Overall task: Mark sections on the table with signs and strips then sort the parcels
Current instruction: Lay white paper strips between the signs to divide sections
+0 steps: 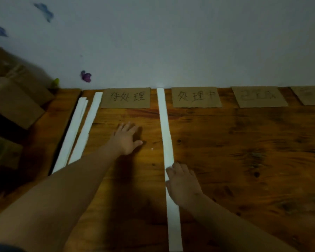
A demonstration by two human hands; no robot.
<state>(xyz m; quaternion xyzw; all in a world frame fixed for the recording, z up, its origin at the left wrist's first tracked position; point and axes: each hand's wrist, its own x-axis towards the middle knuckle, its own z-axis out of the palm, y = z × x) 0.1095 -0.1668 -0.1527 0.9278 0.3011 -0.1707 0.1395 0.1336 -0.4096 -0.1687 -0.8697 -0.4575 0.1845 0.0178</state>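
Note:
Several cardboard signs with handwritten characters lie along the wall edge of the wooden table (pixel 244 151): a first sign (pixel 125 97), a second sign (pixel 196 97), a third sign (pixel 259 96), and a fourth sign (pixel 311 95) cut off at the right. A long white strip (pixel 165 128) runs from the wall toward me between the first two signs. My right hand (pixel 183 184) rests flat against this strip's right edge, fingers touching it. My left hand (pixel 127 139) lies flat on the bare wood left of the strip, holding nothing. More white strips (pixel 76 131) lie at the table's left edge.
Brown cardboard parcels (pixel 16 99) are stacked to the left of the table, blurred. The wall (pixel 171 42) behind the table carries small coloured stickers. The room is dim.

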